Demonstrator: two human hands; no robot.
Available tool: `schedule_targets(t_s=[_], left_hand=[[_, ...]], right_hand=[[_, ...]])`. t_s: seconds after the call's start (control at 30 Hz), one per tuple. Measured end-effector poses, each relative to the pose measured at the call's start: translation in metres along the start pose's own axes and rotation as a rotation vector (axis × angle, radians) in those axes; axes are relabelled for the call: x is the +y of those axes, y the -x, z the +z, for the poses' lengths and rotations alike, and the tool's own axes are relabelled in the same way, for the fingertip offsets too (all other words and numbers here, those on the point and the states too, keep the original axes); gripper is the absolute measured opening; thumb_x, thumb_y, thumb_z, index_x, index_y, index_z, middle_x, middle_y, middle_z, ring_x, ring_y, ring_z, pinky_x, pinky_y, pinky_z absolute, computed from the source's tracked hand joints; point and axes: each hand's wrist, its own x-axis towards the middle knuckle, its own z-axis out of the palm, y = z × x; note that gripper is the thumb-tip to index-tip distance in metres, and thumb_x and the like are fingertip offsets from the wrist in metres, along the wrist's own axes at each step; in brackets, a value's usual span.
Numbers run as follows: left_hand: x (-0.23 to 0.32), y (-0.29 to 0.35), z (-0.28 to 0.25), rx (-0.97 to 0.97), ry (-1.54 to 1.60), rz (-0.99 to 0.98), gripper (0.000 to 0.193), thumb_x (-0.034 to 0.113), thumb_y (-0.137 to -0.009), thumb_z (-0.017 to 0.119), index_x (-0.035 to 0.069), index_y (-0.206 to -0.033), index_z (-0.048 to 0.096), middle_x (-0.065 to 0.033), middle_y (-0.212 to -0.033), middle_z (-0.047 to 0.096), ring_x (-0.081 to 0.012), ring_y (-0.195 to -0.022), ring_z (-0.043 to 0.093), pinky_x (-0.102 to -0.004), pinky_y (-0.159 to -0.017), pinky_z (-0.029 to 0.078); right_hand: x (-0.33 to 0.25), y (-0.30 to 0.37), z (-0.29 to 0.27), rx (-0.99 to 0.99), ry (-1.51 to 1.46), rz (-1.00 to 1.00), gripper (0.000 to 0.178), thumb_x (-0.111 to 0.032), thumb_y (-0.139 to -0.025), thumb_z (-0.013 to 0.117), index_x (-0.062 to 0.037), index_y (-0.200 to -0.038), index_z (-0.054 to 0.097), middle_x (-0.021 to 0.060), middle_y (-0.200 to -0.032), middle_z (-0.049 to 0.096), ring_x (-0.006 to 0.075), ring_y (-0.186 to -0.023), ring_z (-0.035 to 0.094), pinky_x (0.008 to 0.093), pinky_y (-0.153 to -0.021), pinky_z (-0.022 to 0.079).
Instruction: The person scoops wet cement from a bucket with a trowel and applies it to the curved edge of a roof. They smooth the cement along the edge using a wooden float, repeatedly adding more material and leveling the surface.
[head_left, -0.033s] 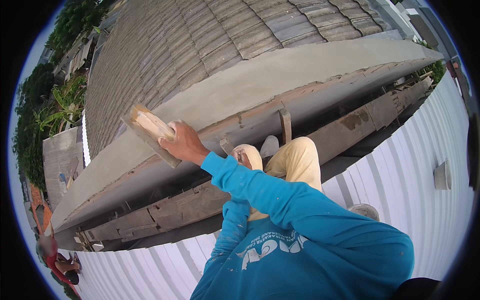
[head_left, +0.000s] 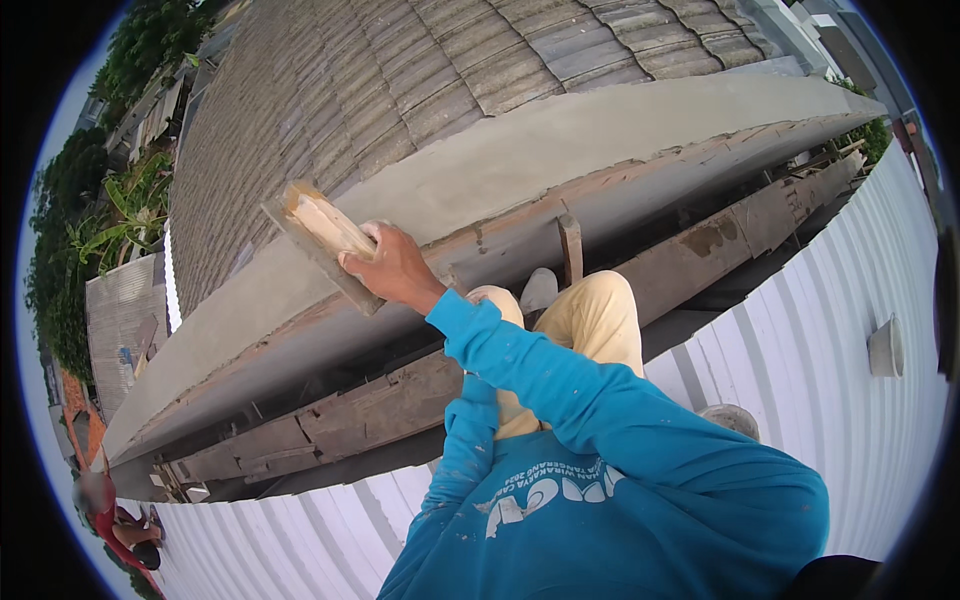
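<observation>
My right hand [head_left: 393, 266] is closed around the handle of a wooden plastering float [head_left: 328, 232]. The float's flat board lies over the smooth grey band of mortar [head_left: 520, 150] along the roof edge, tilted across it; whether it touches the surface is hard to tell. My right forearm reaches across my body to the left. Of my left arm only the blue sleeve [head_left: 470, 425] shows, bent close to my knees. My left hand is hidden behind the right forearm.
Weathered roof tiles [head_left: 430, 80] rise beyond the mortar band. Below its ragged edge runs a dark gap with a wooden plank [head_left: 375, 405] and an upright wood piece [head_left: 571, 250]. White corrugated roofing [head_left: 790, 350] holds a bucket [head_left: 885, 348]. Another person [head_left: 120, 525] crouches far left.
My right hand and the float have shifted a little to the right along the mortar band. My left hand, partly visible by the knee before, is now covered by the right forearm.
</observation>
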Motion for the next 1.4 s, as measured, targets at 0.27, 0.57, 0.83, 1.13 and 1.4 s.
schedule_targets(t_s=[0.27, 0.57, 0.83, 1.13, 1.4], left_hand=[[0.069, 0.005, 0.021, 0.006, -0.623, 0.235, 0.023, 0.02, -0.091, 0.058, 0.002, -0.101, 0.066, -0.0194, -0.096, 0.069, -0.0389, -0.088, 0.065, -0.0436, -0.078, 0.051], [0.016, 0.001, 0.011, -0.063, -0.298, 0.286, 0.035, 0.026, -0.084, 0.068, 0.002, -0.108, 0.064, -0.0219, -0.097, 0.068, -0.0368, -0.089, 0.067, -0.0423, -0.079, 0.051], [0.018, -0.006, 0.027, 0.021, -0.556, 0.303, 0.028, 0.023, -0.087, 0.063, 0.003, -0.105, 0.066, -0.0207, -0.099, 0.068, -0.0389, -0.088, 0.066, -0.0426, -0.078, 0.051], [0.066, -0.001, 0.022, -0.004, -0.698, 0.237, 0.021, 0.019, -0.089, 0.059, 0.003, -0.1, 0.067, -0.0188, -0.095, 0.069, -0.0384, -0.086, 0.066, -0.045, -0.077, 0.051], [0.056, -0.001, 0.021, 0.039, -0.663, 0.227, 0.019, 0.02, -0.09, 0.06, 0.004, -0.1, 0.066, -0.0169, -0.097, 0.07, -0.0374, -0.089, 0.066, -0.0418, -0.08, 0.051]], right_hand=[[0.064, -0.017, -0.254, 0.624, 0.532, 0.062, 0.051, -0.032, -0.077, 0.076, 0.0069, -0.107, 0.063, 0.0223, -0.1, 0.068, 0.0306, -0.09, 0.067, 0.0401, -0.08, 0.053], [0.027, -0.015, -0.043, 0.112, 0.598, -0.19, 0.042, -0.021, -0.076, 0.071, 0.007, -0.103, 0.055, 0.0218, -0.104, 0.05, 0.0394, -0.102, 0.055, 0.0496, -0.083, 0.049], [0.047, -0.012, -0.106, 0.238, 0.731, -0.265, 0.049, -0.018, -0.073, 0.072, 0.0051, -0.111, 0.052, 0.0239, -0.118, 0.049, 0.0388, -0.111, 0.052, 0.0503, -0.088, 0.048], [0.12, -0.015, -0.452, 0.886, 1.219, 0.066, 0.047, -0.036, -0.076, 0.071, 0.0033, -0.102, 0.061, 0.0248, -0.106, 0.061, 0.0414, -0.1, 0.061, 0.0497, -0.085, 0.05], [0.096, -0.015, -0.327, 0.645, 0.844, 0.08, 0.065, -0.044, -0.076, 0.07, 0.0088, -0.114, 0.064, 0.0277, -0.107, 0.065, 0.0405, -0.1, 0.064, 0.0445, -0.088, 0.05]])
